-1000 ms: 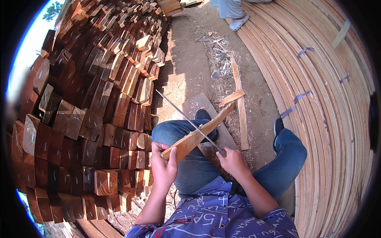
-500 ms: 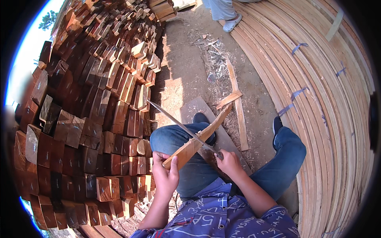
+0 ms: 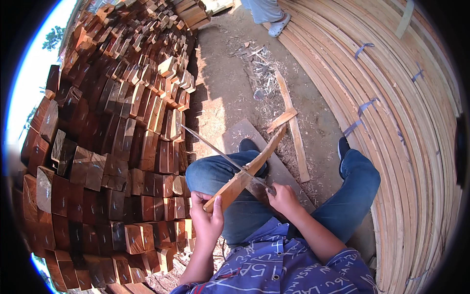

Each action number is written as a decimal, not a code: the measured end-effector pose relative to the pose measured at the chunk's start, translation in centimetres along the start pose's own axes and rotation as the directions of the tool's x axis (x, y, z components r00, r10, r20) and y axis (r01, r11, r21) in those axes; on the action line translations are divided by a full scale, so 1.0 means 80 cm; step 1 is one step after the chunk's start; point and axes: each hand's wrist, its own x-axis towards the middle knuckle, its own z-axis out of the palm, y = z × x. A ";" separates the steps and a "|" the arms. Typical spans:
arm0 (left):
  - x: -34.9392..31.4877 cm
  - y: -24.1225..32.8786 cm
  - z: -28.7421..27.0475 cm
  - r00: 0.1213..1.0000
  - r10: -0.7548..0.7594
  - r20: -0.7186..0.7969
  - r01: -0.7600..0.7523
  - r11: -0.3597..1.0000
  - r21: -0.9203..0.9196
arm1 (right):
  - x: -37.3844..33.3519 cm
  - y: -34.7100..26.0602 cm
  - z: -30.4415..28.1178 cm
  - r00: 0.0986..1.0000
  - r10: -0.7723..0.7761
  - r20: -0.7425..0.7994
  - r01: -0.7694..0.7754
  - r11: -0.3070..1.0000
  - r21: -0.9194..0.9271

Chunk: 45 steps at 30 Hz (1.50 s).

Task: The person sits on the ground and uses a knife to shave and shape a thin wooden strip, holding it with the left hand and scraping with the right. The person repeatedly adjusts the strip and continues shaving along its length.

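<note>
My left hand (image 3: 207, 216) pinches the near end of a curved, tapering piece of light wood (image 3: 235, 185), thumb on top. The piece slants up and away to the right above my bent left leg. In my right hand (image 3: 284, 198) is the grip of a long, narrow metal blade (image 3: 210, 146); whether it is a knife or a file I cannot tell. It lies across the wood near the middle, its tip pointing to the far left. Small curls or chips of wood show where the two cross.
Stacked timber blocks (image 3: 112, 161) rise along the left. Long planks (image 3: 342, 78) with purple ties lie on the right. Ahead are crossed wood strips (image 3: 296, 147), a pile of shavings (image 3: 262, 68) and a board (image 3: 240, 130) by my foot. Another person's shoe (image 3: 279, 25) shows at the far end.
My view has shifted slightly. My hands, the wood and the blade keep nearly the same positions, with the blade still across the wood.
</note>
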 end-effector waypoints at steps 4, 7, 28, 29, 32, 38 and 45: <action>-0.009 -0.022 0.002 0.995 -0.009 -0.095 0.012 1.000 0.028 | -0.008 -0.016 -0.012 0.995 0.029 0.091 -0.022 0.997 -0.075; -0.004 -0.010 0.000 0.996 -0.056 -0.076 0.055 0.998 -0.010 | -0.020 -0.069 -0.042 0.997 -0.045 0.065 0.044 0.999 0.023; 0.004 0.000 0.005 0.997 0.038 -0.074 -0.037 0.999 0.018 | -0.030 -0.098 -0.070 0.965 -0.246 -0.085 0.258 0.947 0.190; 0.007 -0.005 0.003 0.993 0.101 -0.056 -0.095 0.990 0.102 | -0.029 -0.102 -0.072 0.953 -0.274 -0.126 0.297 0.929 0.223; 0.004 0.009 0.002 0.998 0.045 -0.047 -0.043 0.998 0.050 | -0.020 -0.071 -0.051 0.981 -0.184 -0.052 0.191 0.964 0.183; -0.023 -0.011 0.002 0.994 -0.106 -0.004 0.106 0.994 -0.005 | -0.014 0.002 -0.010 0.989 0.121 0.088 -0.110 0.987 -0.120; -0.007 -0.008 0.003 0.995 0.043 -0.088 -0.034 0.994 0.104 | -0.034 -0.087 -0.057 0.978 -0.208 -0.029 0.210 0.965 0.159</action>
